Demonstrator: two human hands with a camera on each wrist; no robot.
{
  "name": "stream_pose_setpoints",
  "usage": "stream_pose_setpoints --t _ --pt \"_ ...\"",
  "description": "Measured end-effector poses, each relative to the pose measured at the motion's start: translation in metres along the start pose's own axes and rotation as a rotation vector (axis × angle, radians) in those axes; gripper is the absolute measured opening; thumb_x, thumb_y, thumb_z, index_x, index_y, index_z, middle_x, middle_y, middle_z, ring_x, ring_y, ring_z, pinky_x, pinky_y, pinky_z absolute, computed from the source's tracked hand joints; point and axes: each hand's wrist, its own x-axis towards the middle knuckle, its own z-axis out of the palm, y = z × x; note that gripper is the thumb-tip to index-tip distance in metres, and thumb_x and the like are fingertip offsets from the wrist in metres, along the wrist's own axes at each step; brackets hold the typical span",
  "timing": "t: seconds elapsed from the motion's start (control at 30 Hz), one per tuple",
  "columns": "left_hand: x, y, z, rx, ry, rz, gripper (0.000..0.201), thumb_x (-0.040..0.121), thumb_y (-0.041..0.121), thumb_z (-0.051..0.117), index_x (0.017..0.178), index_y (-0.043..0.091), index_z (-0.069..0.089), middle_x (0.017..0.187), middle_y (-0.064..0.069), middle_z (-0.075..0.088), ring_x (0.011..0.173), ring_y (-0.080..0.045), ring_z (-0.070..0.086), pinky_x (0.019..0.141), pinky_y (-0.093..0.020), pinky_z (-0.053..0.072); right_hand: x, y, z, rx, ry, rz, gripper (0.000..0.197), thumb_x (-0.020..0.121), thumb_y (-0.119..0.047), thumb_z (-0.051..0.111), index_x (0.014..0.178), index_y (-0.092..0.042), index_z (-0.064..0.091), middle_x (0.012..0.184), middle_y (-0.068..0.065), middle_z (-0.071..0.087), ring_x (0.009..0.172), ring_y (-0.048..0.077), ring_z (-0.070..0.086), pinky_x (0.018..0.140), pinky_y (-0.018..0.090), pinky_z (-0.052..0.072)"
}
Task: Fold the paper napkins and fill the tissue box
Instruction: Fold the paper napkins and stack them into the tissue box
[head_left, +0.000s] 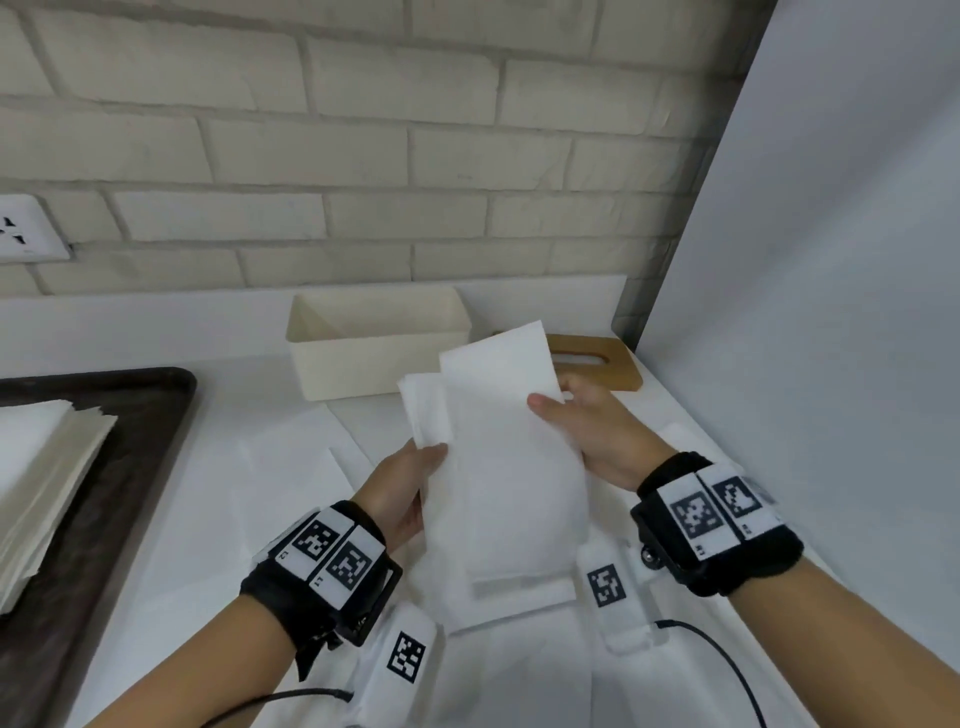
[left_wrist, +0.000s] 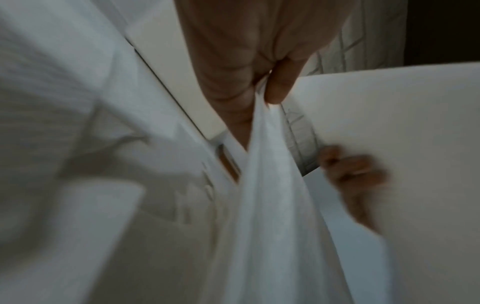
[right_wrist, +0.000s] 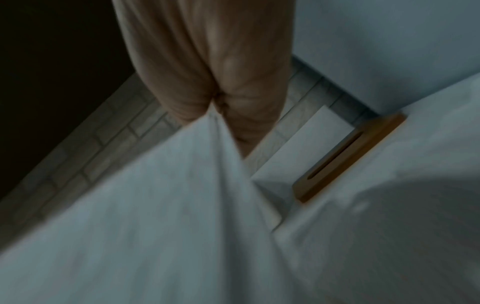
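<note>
Both hands hold white paper napkins (head_left: 498, 452) up above the white table. My left hand (head_left: 410, 483) pinches the left edge of a folded wad of napkins (left_wrist: 267, 185) between thumb and fingers. My right hand (head_left: 576, 415) grips the right edge of a larger sheet (right_wrist: 155, 216), thumb on the front. The cream tissue box (head_left: 374, 353) stands open and looks empty at the back, just beyond the napkins. Its wooden slotted lid (head_left: 602, 364) lies flat to the box's right (right_wrist: 348, 158).
A dark tray (head_left: 130, 467) at the left carries a stack of unfolded napkins (head_left: 41, 478). More white sheets (head_left: 291, 457) lie flat on the table under my hands. A brick wall (head_left: 363, 156) with a socket (head_left: 26, 228) is behind; a white panel (head_left: 831, 260) closes off the right.
</note>
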Motion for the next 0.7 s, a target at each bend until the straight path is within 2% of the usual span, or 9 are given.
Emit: stream_pose_setpoints --t 0.1,0.17,0.23,0.3,0.4,0.47,0.53,0.63,0.7 --pt "0.000 0.009 0.003 -0.046 0.010 0.089 0.031 0.096 0.024 0.041 0.115 0.009 0.061 0.087 -0.002 0.072 0.080 -0.017 0.068 0.068 -0.027 0.053 0.011 0.008 0.025 -0.142 -0.043 0.006 0.035 0.095 -0.019 0.050 0.128 -0.012 0.042 0.118 0.008 0.060 0.108 0.026 0.059 0.095 0.041 0.047" --pt "-0.002 0.013 -0.001 -0.052 0.018 0.137 0.032 0.096 0.033 0.042 0.103 0.013 0.066 0.083 0.001 0.076 0.075 -0.012 0.071 0.067 -0.025 0.052 0.018 0.008 0.033 -0.188 -0.072 -0.011 0.038 0.094 -0.022 0.050 0.130 -0.012 0.042 0.126 0.010 0.058 0.113 0.028 0.059 0.098 0.044 0.047" --pt "-0.002 0.015 -0.008 -0.079 0.028 0.160 0.036 0.096 0.038 0.039 0.100 0.015 0.067 0.090 0.000 0.077 0.076 -0.010 0.073 0.065 -0.024 0.055 0.023 0.006 0.038 -0.213 -0.116 -0.012 0.038 0.093 -0.025 0.051 0.129 -0.013 0.044 0.124 0.011 0.060 0.112 0.030 0.060 0.097 0.051 0.047" --pt "-0.005 0.017 -0.013 -0.139 0.027 0.159 0.044 0.098 0.041 0.031 0.107 0.016 0.065 0.093 -0.001 0.077 0.080 -0.011 0.073 0.063 -0.023 0.057 0.027 0.005 0.044 -0.240 -0.157 -0.019 0.039 0.093 -0.024 0.051 0.129 -0.013 0.045 0.123 0.010 0.061 0.111 0.030 0.061 0.099 0.051 0.046" --pt "-0.010 0.019 -0.018 -0.182 0.033 0.136 0.055 0.096 0.052 0.025 0.123 0.018 0.058 0.113 -0.005 0.071 0.102 -0.016 0.068 0.077 -0.029 0.055 0.033 0.007 0.054 -0.261 -0.170 -0.034 0.039 0.093 -0.022 0.051 0.130 -0.011 0.045 0.126 0.010 0.060 0.112 0.025 0.060 0.102 0.044 0.044" --pt "-0.014 0.018 -0.018 -0.047 0.057 0.161 0.040 0.092 0.044 0.047 0.121 0.019 0.058 0.113 -0.004 0.071 0.104 -0.020 0.068 0.083 -0.033 0.055 0.035 0.007 0.057 -0.249 -0.145 -0.035 0.040 0.092 -0.024 0.054 0.128 -0.012 0.043 0.122 0.008 0.060 0.104 0.020 0.060 0.090 0.033 0.050" --pt "-0.015 0.018 -0.021 0.170 0.162 0.201 0.032 0.088 0.024 0.059 0.119 0.017 0.058 0.111 -0.004 0.070 0.102 -0.024 0.067 0.091 -0.041 0.053 0.035 -0.001 0.056 -0.232 -0.110 -0.088 0.053 0.087 -0.024 0.063 0.132 -0.017 0.035 0.115 -0.002 0.055 0.098 0.011 0.055 0.077 0.019 0.046" --pt "-0.020 0.023 -0.023 0.500 0.210 0.260 0.014 0.087 0.017 0.058 0.099 0.026 0.060 0.100 0.003 0.068 0.097 -0.020 0.064 0.091 -0.035 0.051 0.040 -0.019 0.044 -0.273 -0.183 -0.201 0.084 0.076 -0.016 0.075 0.142 -0.028 0.025 0.129 -0.007 0.040 0.121 0.008 0.039 0.099 0.023 0.036" --pt "-0.026 0.030 -0.021 0.756 0.170 0.268 0.017 0.088 0.021 0.058 0.103 0.028 0.059 0.097 0.006 0.063 0.091 -0.014 0.060 0.081 -0.024 0.047 0.042 -0.031 0.036 -0.408 -0.371 -0.180 0.070 0.073 -0.013 0.077 0.132 -0.030 0.042 0.124 -0.008 0.050 0.117 0.007 0.046 0.099 0.026 0.040"
